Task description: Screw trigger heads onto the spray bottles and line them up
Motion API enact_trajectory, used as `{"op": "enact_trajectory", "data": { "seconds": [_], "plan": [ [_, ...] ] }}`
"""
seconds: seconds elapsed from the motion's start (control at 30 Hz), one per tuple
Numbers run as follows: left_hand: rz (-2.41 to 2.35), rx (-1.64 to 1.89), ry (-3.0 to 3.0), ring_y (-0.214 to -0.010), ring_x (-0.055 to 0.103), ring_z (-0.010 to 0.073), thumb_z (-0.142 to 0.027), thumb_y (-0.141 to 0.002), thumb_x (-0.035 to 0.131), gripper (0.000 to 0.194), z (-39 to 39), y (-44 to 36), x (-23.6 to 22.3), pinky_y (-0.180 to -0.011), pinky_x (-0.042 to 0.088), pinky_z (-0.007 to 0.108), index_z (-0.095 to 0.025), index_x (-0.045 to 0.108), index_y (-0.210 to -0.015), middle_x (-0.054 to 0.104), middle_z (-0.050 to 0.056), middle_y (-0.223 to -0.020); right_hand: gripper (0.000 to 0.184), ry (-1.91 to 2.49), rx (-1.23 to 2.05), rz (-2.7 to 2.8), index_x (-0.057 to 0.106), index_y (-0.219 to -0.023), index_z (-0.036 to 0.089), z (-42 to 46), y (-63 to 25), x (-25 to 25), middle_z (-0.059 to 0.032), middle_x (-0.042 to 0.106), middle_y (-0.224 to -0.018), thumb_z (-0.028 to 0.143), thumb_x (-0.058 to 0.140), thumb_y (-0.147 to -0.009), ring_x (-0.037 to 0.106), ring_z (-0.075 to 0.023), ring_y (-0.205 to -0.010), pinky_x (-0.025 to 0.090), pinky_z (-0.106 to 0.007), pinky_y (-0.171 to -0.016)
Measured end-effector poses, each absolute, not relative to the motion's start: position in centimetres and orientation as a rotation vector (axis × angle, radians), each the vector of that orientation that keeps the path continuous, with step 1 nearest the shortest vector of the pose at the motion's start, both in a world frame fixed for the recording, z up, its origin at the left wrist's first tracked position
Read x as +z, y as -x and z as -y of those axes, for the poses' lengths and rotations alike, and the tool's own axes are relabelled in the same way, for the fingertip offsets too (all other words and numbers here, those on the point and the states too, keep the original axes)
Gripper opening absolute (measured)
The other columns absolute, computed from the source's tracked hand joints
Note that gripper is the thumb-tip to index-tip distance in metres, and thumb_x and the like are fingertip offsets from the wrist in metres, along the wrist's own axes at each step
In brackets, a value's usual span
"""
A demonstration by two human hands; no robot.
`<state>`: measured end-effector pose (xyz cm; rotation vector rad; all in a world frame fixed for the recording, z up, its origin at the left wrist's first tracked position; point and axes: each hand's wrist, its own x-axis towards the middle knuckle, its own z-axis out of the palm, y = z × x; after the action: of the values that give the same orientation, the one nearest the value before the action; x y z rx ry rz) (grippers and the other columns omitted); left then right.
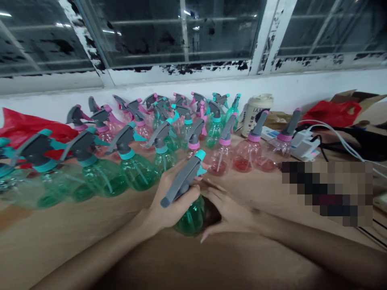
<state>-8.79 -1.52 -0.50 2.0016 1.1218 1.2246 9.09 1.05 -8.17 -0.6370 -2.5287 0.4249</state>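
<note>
A green spray bottle (191,219) with a grey and teal trigger head stands on the table close to me, tilted slightly. My left hand (161,199) is wrapped round its neck, just under the spray head. On the bottle's other side my right hand (231,209) is open, fingers spread, the fingertips beside the bottle; whether they touch it I cannot tell. Right behind is a row of green spray bottles (137,171) to the left and pink spray bottles (246,155) to the right, each holding some liquid.
More spray bottles crowd the back by the white wall. A paper coffee cup (252,110), a white power strip (305,145) with cables and a red plastic bag (332,117) lie to the right. Another red bag (33,129) is at the left. Windows rise behind.
</note>
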Motion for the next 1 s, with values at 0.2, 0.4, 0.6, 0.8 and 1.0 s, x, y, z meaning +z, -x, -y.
{"op": "enact_trajectory", "data": {
  "seconds": [0.2, 0.4, 0.6, 0.8, 1.0],
  "plan": [
    [-1.140, 1.140, -2.079, -0.069, 0.055, 0.0190, -0.021, -0.072, 0.051, 0.008, 1.6, 8.7, 0.3, -0.067, 0.051, 0.037, -0.023, 0.051, -0.079, 0.054, 0.002, -0.077, 0.097, 0.656, 0.395, 2.582, 0.030, -0.137, 0.010, -0.8, -9.6, -9.2, -0.0172, 0.047, -0.133, 0.068, 0.058, -0.064, 0.032, -0.0284, -0.130, 0.021, -0.050, -0.109],
    [-1.142, 1.095, -2.158, -0.070, 0.056, 0.0197, -0.020, -0.072, 0.050, 0.003, 1.6, 8.8, 0.8, -0.065, 0.048, 0.037, -0.023, 0.050, -0.071, 0.056, 0.002, -0.073, 0.097, 0.742, 0.403, 2.597, 0.031, -0.137, 0.009, -0.6, -9.6, -8.9, -0.0178, 0.042, -0.137, 0.069, 0.056, -0.066, 0.031, -0.0279, -0.131, 0.023, -0.049, -0.108],
    [-1.170, 1.060, -2.189, -0.066, 0.055, 0.0183, -0.020, -0.071, 0.047, 0.005, 1.5, 9.0, 0.9, -0.063, 0.048, 0.035, -0.023, 0.051, -0.071, 0.057, 0.001, -0.071, 0.089, 0.774, 0.480, 2.659, 0.034, -0.137, 0.012, -0.9, -10.2, -8.7, -0.0141, 0.040, -0.139, 0.067, 0.053, -0.070, 0.030, -0.0254, -0.132, 0.022, -0.045, -0.110],
    [-1.174, 1.069, -2.208, -0.064, 0.053, 0.0180, -0.019, -0.074, 0.046, 0.007, 1.6, 8.9, 1.1, -0.062, 0.048, 0.035, -0.023, 0.052, -0.074, 0.054, 0.001, -0.070, 0.080, 0.779, 0.494, 2.686, 0.033, -0.138, 0.018, -1.0, -11.1, -8.9, -0.0086, 0.035, -0.143, 0.063, 0.052, -0.074, 0.026, -0.0241, -0.133, 0.021, -0.046, -0.110],
    [-1.122, 1.069, -2.199, -0.067, 0.056, 0.0179, -0.016, -0.071, 0.045, 0.015, 1.6, 8.9, 1.4, -0.065, 0.051, 0.035, -0.025, 0.053, -0.080, 0.058, 0.000, -0.075, 0.078, 0.771, 0.511, 2.647, 0.028, -0.139, 0.023, -1.0, -12.0, -9.3, -0.0056, 0.034, -0.144, 0.058, 0.056, -0.075, 0.026, -0.0236, -0.133, 0.023, -0.046, -0.109]
  ]
}}
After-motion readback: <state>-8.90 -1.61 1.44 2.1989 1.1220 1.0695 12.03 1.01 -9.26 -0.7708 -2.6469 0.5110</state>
